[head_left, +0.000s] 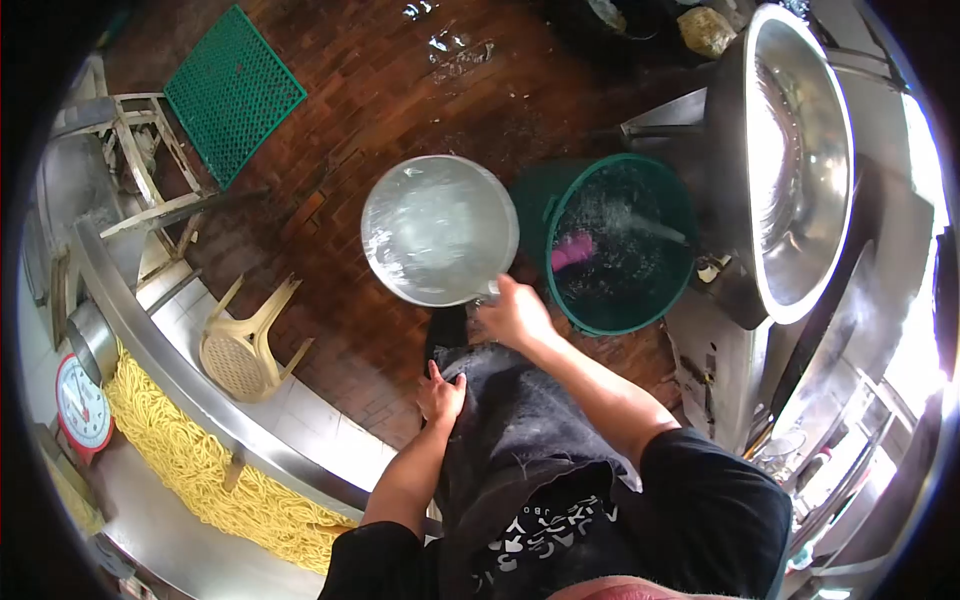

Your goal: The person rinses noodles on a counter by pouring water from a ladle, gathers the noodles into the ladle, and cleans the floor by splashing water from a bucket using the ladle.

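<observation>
My right hand [516, 315] is closed at the near edge of a wide, round, pale metal pot [370, 250], where a short handle seems to stick out. Clear, moving water [435, 225] shows inside the pot. My left hand [440, 396] lies against the dark apron [530, 400] over my leg, fingers outstretched and holding nothing. Just right of the pot stands a green plastic tub [610, 327] of water. A pink object [572, 251] is in that tub, and a pale stream or tube-like shape enters the water from the right.
Yellow noodles [200, 470] lie along a metal-edged counter at left, beside a red-rimmed dial scale [84, 402]. A beige plastic chair [238, 355] and a green grid mat [235, 95] are on the left. A large steel bowl [815, 200] rises at right. The brick floor looks wet.
</observation>
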Demonstrator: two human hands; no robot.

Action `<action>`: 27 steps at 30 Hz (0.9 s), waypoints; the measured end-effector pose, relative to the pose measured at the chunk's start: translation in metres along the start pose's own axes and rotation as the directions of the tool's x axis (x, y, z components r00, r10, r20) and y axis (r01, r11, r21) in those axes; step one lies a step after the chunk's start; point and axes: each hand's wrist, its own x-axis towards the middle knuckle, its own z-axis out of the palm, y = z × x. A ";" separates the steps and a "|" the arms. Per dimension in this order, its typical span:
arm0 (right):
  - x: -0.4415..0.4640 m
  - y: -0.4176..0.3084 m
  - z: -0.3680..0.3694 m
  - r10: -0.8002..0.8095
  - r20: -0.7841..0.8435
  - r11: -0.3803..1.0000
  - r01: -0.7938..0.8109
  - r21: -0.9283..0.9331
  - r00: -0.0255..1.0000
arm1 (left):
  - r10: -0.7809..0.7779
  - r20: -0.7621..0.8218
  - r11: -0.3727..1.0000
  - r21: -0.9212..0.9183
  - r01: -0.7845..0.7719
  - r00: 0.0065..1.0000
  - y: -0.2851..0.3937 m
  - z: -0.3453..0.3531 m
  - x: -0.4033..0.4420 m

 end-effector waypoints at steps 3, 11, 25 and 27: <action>0.044 -0.036 0.068 -0.166 0.105 0.965 0.139 0.223 0.981 | 0.004 -0.002 1.000 -0.012 -0.004 1.000 -0.003 -0.004 0.002; 0.200 -0.056 0.153 -0.254 0.733 0.454 -0.591 0.667 0.631 | 0.026 -0.049 0.997 -0.071 -0.029 0.998 -0.013 0.003 0.006; 0.171 0.000 -0.019 -0.753 0.437 0.113 -0.558 0.822 0.492 | -0.049 0.081 0.998 -0.030 0.052 0.996 0.010 -0.007 0.001; 0.129 0.023 -0.049 -0.582 0.398 0.202 -0.348 0.916 0.709 | -0.042 0.071 0.999 -0.017 0.043 0.997 0.011 0.001 0.001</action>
